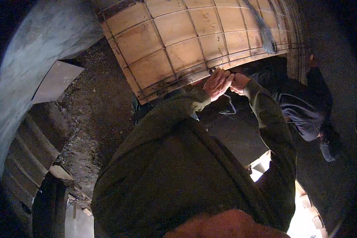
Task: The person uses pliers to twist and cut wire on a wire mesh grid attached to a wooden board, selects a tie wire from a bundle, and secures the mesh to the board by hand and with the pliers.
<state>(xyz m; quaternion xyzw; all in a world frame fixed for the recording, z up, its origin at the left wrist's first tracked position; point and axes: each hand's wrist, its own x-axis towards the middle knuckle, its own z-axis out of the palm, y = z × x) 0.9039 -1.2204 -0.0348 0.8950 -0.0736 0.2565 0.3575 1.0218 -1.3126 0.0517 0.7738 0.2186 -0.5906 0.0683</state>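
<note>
My left hand (218, 84) is closed at the lower edge of a wooden panel (174, 31) overlaid with a grid of thin metal bars (200, 43). Close against it on the right, my right hand (238, 83) is also closed, at the same edge. What the fingers of either hand grip is too small and partly hidden to make out. A bent piece of wire (231, 107) hangs just below my hands. Both sleeves are dark green.
A co-worker in dark clothing (301, 103) is close on the right, beside the panel. A bundle of wires (268, 39) hangs over the panel. Rough dark ground (99, 103) and a pale sheet (59, 81) lie left.
</note>
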